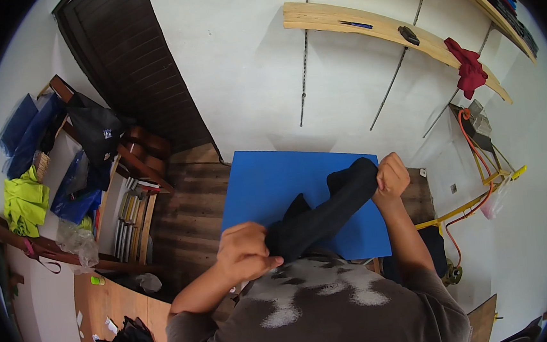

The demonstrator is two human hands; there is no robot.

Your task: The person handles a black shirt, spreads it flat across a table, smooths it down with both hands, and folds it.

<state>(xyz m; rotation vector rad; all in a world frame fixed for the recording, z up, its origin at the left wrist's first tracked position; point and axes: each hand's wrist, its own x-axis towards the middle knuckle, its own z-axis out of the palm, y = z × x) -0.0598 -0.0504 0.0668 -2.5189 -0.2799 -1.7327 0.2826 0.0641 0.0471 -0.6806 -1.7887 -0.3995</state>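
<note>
Head: cloth (325, 215) between both fingers (390, 169)

dark fabric (325, 212), bunched lengthwise, stretches diagonally above the blue tabletop (274, 177), a pointed fold sticking up.

No words, brands or numbers can be read. Left of the blue tabletop (286, 170), a black bag (89, 118) bears a small pale emblem (107, 134), too small to make out. Nearer the wearer than the tabletop, the dark shirt (337, 333) shows pale patches (282, 317) on its front, with no legible lettering.
</note>
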